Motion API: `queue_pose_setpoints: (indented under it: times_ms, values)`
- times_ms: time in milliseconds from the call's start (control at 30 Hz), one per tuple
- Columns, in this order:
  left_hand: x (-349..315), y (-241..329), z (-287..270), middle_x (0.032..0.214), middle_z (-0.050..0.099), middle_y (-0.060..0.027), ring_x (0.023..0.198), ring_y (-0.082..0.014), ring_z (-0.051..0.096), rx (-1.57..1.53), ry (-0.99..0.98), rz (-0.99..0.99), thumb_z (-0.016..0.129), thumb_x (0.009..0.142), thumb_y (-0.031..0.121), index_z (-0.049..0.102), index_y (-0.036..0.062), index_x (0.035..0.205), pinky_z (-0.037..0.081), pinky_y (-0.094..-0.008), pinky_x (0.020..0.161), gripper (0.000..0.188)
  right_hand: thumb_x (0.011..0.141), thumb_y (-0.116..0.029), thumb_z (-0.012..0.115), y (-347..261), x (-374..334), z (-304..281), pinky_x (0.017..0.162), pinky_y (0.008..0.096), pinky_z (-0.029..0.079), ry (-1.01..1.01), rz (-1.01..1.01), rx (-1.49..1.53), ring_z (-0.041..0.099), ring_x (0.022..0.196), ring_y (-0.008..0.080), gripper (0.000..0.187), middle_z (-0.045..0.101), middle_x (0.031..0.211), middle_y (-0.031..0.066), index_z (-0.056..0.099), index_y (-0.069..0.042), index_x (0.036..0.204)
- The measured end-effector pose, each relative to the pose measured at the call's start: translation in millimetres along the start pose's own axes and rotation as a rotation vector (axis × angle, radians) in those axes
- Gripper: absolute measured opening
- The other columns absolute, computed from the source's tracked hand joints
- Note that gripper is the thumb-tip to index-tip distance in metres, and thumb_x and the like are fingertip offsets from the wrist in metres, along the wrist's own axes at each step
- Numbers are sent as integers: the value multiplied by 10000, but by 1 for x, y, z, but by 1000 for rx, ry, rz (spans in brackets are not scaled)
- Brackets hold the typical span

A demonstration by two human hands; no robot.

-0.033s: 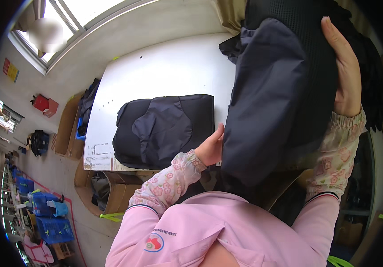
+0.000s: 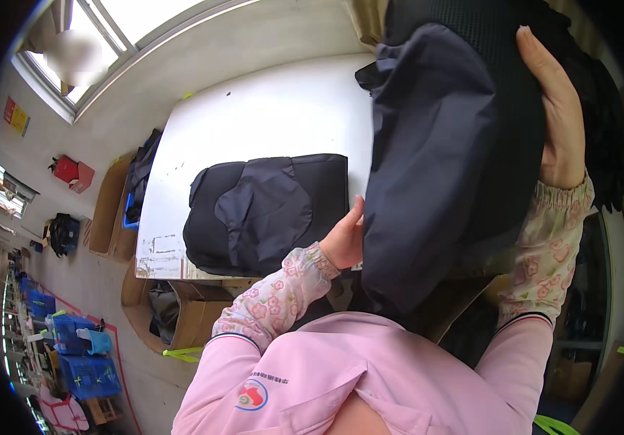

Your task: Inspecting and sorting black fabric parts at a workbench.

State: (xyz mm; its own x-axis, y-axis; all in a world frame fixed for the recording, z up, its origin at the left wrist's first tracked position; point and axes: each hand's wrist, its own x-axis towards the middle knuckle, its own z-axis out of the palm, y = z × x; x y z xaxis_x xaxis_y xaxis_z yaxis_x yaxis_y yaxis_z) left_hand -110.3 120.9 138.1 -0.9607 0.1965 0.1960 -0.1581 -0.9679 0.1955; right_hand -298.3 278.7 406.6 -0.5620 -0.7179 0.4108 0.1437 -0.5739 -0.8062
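Note:
A large black padded fabric piece (image 2: 435,167), with a smooth panel and a mesh-textured strip, is held up between my hands at the right of the white table. My left hand (image 2: 344,239) grips its lower left edge, thumb up along the side, its other fingers hidden behind the cloth. Round the right edge goes my right hand (image 2: 559,109), the thumb lying along the mesh side and the fingers out of sight behind. Left of my left hand, a similar black padded piece (image 2: 326,196) with a rounded smooth panel (image 2: 263,210) rests flat on the white table (image 2: 254,116).
More black fabric (image 2: 606,138) is heaped beyond my right hand. Cardboard boxes (image 2: 199,319) with dark cloth stand at the table's left and under its near edge. Blue crates (image 2: 88,373) sit on the floor farther left. A window (image 2: 109,43) is in the wall behind.
The held fabric piece has shifted slightly to the left at its upper part, and my right hand has moved a little with it. The piece on the table stays put.

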Motion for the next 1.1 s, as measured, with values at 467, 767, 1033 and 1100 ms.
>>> queue_pose_setpoints:
  times_ms: [467, 767, 1033, 1100]
  values:
    - [-55, 142, 23, 1087, 657, -103, 952, -188, 655, 706, 629, 836, 536, 990, 190, 555, 8, 1085, 536, -314, 841, 206, 976, -144, 543, 33, -23, -82, 817, 224, 503, 50, 256, -388, 635, 908, 95, 229, 656, 1020, 43, 568, 9, 1145]
    - [-36, 109, -33, 1075, 655, -125, 860, -163, 656, 662, 705, 130, 536, 985, 271, 551, 40, 1073, 549, -293, 759, 248, 960, -95, 541, -5, 33, 90, 667, 232, 548, -288, 110, -25, 645, 697, 151, 186, 648, 873, 127, 577, 81, 1008]
    - [-43, 44, -34, 1252, 584, -124, 949, -167, 640, 438, 620, -123, 548, 968, 233, 480, 22, 1282, 549, -305, 793, 385, 871, -114, 656, 55, 77, 148, 492, 293, 417, -322, -54, -9, 555, 570, 142, 178, 593, 726, 73, 595, 50, 907]
    - [-60, 27, -33, 1296, 566, -123, 971, -168, 636, 371, 606, -146, 552, 964, 224, 462, 17, 1335, 549, -307, 801, 433, 839, -150, 717, 70, 84, 159, 424, 317, 344, -225, -28, 2, 540, 551, 144, 219, 569, 681, 78, 617, 44, 829]
